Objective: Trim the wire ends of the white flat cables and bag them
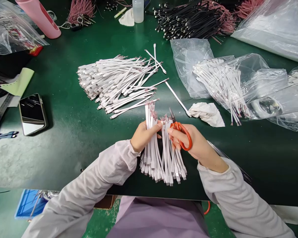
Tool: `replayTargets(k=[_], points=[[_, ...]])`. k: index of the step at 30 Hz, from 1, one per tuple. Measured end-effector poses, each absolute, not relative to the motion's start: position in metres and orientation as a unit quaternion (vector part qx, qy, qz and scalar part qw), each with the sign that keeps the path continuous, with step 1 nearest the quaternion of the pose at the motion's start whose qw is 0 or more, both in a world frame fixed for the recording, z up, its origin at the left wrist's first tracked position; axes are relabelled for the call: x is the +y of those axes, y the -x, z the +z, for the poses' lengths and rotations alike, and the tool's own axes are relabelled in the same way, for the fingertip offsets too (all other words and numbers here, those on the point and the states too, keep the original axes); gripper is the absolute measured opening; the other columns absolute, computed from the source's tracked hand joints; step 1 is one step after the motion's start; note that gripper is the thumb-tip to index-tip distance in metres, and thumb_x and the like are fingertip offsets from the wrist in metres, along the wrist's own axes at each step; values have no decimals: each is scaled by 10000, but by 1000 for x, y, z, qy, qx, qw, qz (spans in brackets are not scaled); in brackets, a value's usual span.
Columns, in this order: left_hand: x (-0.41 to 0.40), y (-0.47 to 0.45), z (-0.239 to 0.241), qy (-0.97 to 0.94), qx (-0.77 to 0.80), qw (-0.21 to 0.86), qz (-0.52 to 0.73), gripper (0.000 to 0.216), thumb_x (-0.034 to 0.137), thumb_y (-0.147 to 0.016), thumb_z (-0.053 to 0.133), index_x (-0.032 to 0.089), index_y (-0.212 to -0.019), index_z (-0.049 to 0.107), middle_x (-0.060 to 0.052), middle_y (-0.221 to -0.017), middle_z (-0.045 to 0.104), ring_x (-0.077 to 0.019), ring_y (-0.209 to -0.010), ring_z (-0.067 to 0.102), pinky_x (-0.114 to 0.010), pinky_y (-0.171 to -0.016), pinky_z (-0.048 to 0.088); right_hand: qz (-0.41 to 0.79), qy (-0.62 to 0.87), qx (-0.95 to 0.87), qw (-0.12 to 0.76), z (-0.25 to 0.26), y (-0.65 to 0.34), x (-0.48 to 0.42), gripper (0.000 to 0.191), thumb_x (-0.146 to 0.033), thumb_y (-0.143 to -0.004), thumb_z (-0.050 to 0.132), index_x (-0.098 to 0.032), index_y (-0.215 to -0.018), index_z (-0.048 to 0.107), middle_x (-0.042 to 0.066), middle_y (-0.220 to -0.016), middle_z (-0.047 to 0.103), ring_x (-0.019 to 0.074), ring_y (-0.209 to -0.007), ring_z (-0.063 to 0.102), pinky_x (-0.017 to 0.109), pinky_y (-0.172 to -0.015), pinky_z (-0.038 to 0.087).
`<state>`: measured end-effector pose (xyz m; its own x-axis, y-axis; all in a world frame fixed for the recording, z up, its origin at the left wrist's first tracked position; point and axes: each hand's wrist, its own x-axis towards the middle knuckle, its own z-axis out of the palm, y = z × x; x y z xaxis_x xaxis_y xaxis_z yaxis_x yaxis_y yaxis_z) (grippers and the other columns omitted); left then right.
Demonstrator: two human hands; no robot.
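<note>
My left hand [144, 135] is closed round a bundle of short white cables [152, 155], its thumb pressed across them. The bared wire ends point up and away from me, and the plugs fan out toward me. My right hand [188, 140] holds orange-handled scissors [188, 135], with the dark blades pointing up and left. Its fingers also touch a second part of the white cables [167, 158], right beside the left bundle. Just beyond my hands lies a large heap of white cables [116, 82] with reddish wire ends.
Right of the heap lie a crumpled white cloth [207, 113], a single cable [177, 98] and clear bags of white cables [221, 76]. Black cables [188, 21] are piled at the back. A phone [33, 114] rests at left, a pink object [39, 18] behind it.
</note>
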<state>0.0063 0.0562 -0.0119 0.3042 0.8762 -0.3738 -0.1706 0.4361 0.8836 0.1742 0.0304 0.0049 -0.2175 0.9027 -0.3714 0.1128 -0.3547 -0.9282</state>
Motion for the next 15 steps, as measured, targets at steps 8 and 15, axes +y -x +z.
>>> replayTargets(k=[8, 15], points=[[54, -4, -18, -410, 481, 692, 348, 302, 321, -686, 793, 126, -897, 702, -52, -768, 711, -183, -702, 666, -328, -722, 547, 401, 573, -569, 433, -1, -173, 31, 208, -313, -852, 612, -212, -1007, 707, 42, -907, 673, 159, -754, 615, 323, -731, 522], [53, -4, -19, -432, 486, 664, 369, 313, 356, -661, 813, 131, -840, 689, -63, -828, 727, -195, -753, 668, -307, -730, 523, 333, 552, -633, 428, -7, -171, 31, 232, -276, -870, 586, -212, -1060, 702, 69, -982, 670, 178, -811, 604, 330, -730, 496]])
